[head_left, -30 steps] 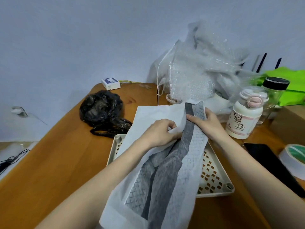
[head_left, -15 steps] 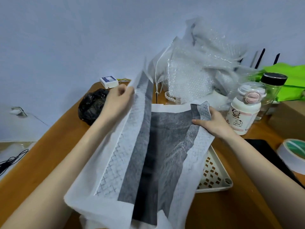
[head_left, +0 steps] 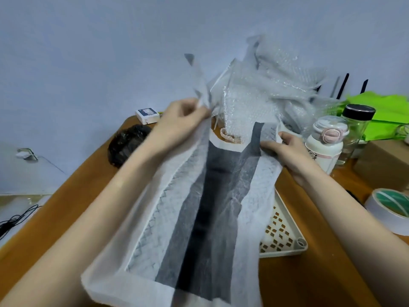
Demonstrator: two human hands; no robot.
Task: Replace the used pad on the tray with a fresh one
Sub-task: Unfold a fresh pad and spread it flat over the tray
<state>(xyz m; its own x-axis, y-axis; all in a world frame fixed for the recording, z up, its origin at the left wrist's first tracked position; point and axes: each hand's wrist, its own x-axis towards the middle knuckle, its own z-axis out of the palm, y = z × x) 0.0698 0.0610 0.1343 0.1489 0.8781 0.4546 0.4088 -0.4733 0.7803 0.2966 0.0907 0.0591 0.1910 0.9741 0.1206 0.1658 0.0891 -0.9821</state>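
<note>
Holding the fresh pad (head_left: pixel 212 218) by its far end, both hands pinch shut on it: left hand (head_left: pixel 179 122) grips the far-left edge and lifts a flap of it above the table, right hand (head_left: pixel 285 149) pinches the far-right corner lower down.

Head view, the only one:
- Pad runs lengthways from between the hands back toward the body, long axis roughly along the line of sight. Near end sags below the forearms, close to the camera.
- Still partly folded: side panels are turned inward, so it reads as a narrow strip, not a flat sheet.
- Tray (head_left: pixel 285 238) sits below and just to the right of the pad, under the right forearm. Only its near-right corner and perforated floor show; the rest is hidden behind the pad. Right hand is the nearer one to it.
- Key relation: pad hangs above and left of the tray and only partly overlaps it. My read is it needs opening wider, then shifting right and down to cover the tray.
- Whether any used pad remains on the tray: can't tell, though the visible corner is bare.

Pad look: thin white non-woven border, quilted diamond pattern on the side panels, dark grey to black band down the centre. Soft, limp, creased. Likely to drape and refold if one hand lets go.
</note>
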